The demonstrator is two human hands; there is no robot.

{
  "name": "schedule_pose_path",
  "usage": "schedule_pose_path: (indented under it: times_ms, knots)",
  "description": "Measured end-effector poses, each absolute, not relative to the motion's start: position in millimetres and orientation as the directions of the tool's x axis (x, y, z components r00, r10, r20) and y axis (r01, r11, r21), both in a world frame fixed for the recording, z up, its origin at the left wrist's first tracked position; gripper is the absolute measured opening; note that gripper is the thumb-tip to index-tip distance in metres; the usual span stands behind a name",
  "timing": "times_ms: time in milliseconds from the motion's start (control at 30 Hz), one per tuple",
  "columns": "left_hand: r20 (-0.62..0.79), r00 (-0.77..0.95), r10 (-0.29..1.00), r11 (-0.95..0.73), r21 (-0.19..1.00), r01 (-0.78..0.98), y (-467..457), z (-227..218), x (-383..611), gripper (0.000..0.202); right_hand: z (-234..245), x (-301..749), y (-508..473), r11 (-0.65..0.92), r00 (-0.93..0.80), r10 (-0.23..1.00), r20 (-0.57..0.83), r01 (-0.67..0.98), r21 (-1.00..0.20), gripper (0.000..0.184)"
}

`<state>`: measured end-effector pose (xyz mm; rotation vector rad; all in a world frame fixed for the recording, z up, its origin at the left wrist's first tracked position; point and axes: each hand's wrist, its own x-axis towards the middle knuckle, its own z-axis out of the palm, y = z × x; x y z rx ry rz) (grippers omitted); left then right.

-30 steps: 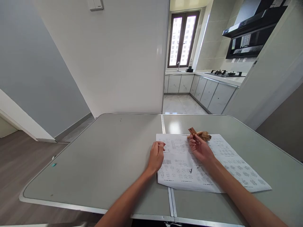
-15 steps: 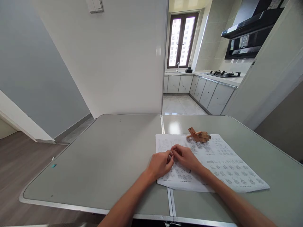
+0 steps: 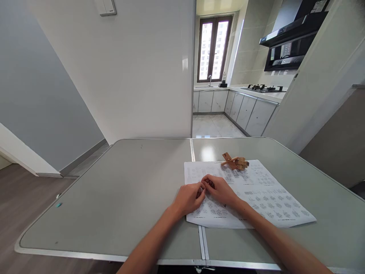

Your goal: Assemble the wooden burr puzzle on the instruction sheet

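Note:
My left hand [image 3: 190, 198] and my right hand [image 3: 218, 189] meet at the fingertips over the left part of a printed paper sheet [image 3: 273, 201]. Both hands have their fingers curled in a pinch. Whatever sits between the fingertips is hidden or too small to name. The sheet carries rows of small line diagrams and lies across the table's seam. On its far edge rests a small cluster of brown wooden pieces [image 3: 239, 163], with a flat tag-like piece and a thin stick at its left side, beyond my right hand.
The grey-green folding table [image 3: 114, 198] has a metal rim and a central seam. A small teal bit [image 3: 58, 204] and a whitish bit [image 3: 57, 196] lie near its left edge. Past the table are a white wall [image 3: 142, 76] and a kitchen with a gas stove [image 3: 264, 88].
The whole view has shifted slightly, so the table and sheet appear a little further left. My hands stay pinched together over the sheet, with hardly any change in their pose.

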<state>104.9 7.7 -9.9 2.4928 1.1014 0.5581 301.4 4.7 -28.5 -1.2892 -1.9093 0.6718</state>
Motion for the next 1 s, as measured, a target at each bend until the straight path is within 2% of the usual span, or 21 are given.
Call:
schedule_pose_path:
  times_ms: [1000]
  knots:
    - [0.194, 0.628, 0.754, -0.637, 0.452, 0.625, 8.6, -8.4, 104.9, 0.017, -24.3, 300.8, 3.0, 0.371, -0.250, 0.928, 0.275, 0.573, -0.731, 0.021]
